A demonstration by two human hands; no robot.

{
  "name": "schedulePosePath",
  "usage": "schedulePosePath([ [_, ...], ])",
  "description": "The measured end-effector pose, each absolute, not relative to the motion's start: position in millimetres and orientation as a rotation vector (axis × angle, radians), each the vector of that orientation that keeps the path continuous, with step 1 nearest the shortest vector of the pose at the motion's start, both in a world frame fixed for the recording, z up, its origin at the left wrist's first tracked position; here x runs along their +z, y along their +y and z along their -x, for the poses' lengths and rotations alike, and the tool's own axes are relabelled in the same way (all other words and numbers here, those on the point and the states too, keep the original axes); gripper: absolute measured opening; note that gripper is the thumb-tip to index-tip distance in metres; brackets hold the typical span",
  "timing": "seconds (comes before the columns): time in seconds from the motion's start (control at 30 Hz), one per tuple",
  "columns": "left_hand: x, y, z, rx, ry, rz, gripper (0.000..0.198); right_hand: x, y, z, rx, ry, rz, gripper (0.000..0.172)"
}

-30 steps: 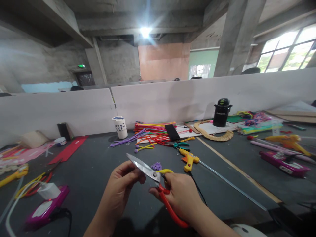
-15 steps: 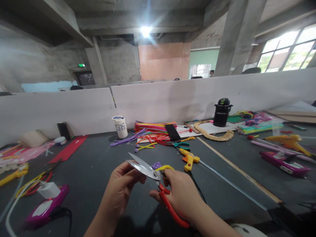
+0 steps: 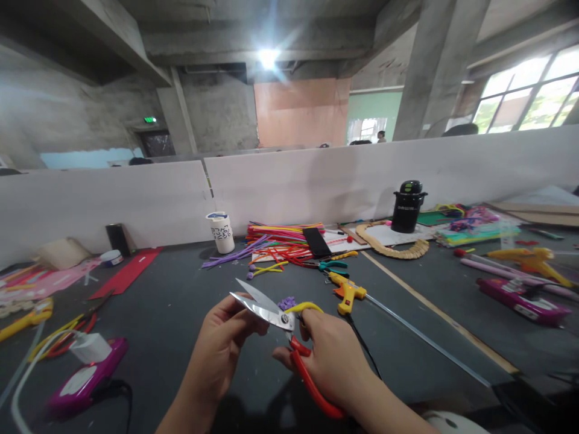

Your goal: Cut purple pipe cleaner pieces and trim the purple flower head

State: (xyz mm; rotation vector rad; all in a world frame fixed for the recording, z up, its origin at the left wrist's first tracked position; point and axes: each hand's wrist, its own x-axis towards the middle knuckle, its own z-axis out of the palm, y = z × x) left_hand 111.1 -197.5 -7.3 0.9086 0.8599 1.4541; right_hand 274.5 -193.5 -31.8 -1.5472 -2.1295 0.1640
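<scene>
My right hand grips the red and yellow handles of a pair of scissors, whose steel blades stand slightly apart and point up to the left. My left hand is pinched shut just under the blades, holding something too small to make out. A small purple piece lies on the dark table just behind the blades. Both hands hover low over the table's near middle.
A yellow glue gun with a clear stick lies right of the hands. Coloured pipe cleaners, a white cup, green pliers and a black pot stand farther back. A magenta device lies at left.
The scissor blades, shut one second ago, have parted slightly. Both hands stay in nearly the same place.
</scene>
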Motion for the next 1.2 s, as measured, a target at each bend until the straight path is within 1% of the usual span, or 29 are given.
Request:
schedulePosePath([
  [0.23, -8.0, -198.4, -109.4, 1.477, 0.872, -0.99, 0.011, -28.9, -194.1, -275.1, 0.126, -2.128, 1.558, 0.051],
  [0.43, -5.5, -200.4, -109.3, 1.484, 0.971, -1.152, 0.008, -32.7, -194.5, -274.6, 0.089, -2.121, 1.557, 0.051],
  [1.2, -9.0, -198.3, -110.2, 1.498, 0.909, -1.097, 0.007, -31.7, -194.9, -273.2, 0.101, -2.136, 1.574, 0.05],
])
